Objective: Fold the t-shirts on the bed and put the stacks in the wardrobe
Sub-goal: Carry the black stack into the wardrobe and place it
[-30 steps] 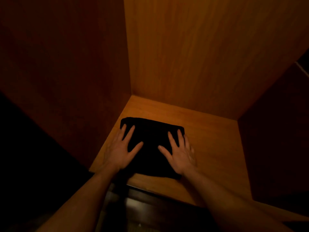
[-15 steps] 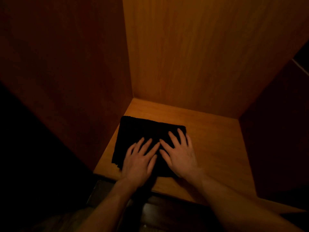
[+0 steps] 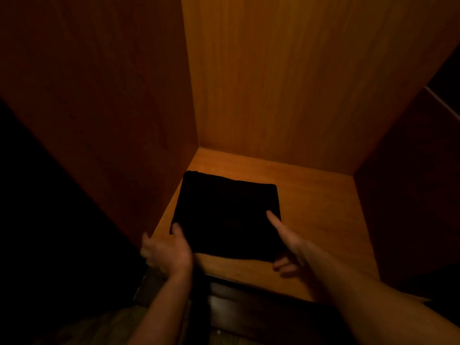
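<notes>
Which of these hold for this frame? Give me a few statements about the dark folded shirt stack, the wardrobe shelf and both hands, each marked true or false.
1. The black folded t-shirt stack lies on the orange-brown wooden wardrobe shelf. True.
2. The stack sits against the shelf's right wall. False: it lies by the left wall, with bare shelf to its right.
3. The left hand is at the stack's near left corner. True.
4. The right hand lies flat on the middle of the stack. False: it is at the near right corner, thumb on top.
5. A second stack lies beside it. False: only one shows.
</notes>
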Demonstrator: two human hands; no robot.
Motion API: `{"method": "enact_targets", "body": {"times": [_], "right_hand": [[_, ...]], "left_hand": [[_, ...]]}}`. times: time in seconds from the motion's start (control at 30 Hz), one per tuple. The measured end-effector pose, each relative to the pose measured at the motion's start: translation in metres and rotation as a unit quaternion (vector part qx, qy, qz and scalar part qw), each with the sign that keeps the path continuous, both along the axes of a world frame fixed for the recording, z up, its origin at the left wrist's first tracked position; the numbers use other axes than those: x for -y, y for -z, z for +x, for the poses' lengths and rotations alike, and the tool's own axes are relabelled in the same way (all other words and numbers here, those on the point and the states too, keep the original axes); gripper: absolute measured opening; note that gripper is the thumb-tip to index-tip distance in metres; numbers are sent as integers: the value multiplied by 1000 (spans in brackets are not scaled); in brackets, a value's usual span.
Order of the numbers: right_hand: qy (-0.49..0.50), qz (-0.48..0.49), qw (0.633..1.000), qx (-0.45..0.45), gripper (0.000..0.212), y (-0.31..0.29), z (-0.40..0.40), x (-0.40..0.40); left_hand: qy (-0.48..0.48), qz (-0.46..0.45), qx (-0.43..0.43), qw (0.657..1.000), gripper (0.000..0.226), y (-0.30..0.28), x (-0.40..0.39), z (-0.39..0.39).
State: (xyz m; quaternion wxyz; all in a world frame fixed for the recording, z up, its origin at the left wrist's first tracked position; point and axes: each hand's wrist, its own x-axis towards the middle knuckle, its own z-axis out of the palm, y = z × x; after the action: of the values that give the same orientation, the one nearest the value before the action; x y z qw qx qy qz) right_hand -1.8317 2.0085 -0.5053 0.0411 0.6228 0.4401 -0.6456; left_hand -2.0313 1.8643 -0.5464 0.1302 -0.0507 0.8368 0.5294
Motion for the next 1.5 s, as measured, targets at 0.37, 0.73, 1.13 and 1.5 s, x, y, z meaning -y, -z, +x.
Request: {"method": "enact_targets", "body": {"times": [0.37,0.73,1.13,1.5], "right_hand": [[169,-64,965,-188,112,49,-20,-4],[61,35,980,-185,104,27,-69,-48],[-56,337,940,19,114,65,-117,-103],[-2,351,934,65,60,56,-164,-120]], "left_hand": [[57,335,274,900,83,29,-22,16],[160,203,281,924,42,0,-68,-61],[344,-203,0,917,64,-4,-140,-127],[399,-328,-41,855,66,-7,-177,-161]]}}
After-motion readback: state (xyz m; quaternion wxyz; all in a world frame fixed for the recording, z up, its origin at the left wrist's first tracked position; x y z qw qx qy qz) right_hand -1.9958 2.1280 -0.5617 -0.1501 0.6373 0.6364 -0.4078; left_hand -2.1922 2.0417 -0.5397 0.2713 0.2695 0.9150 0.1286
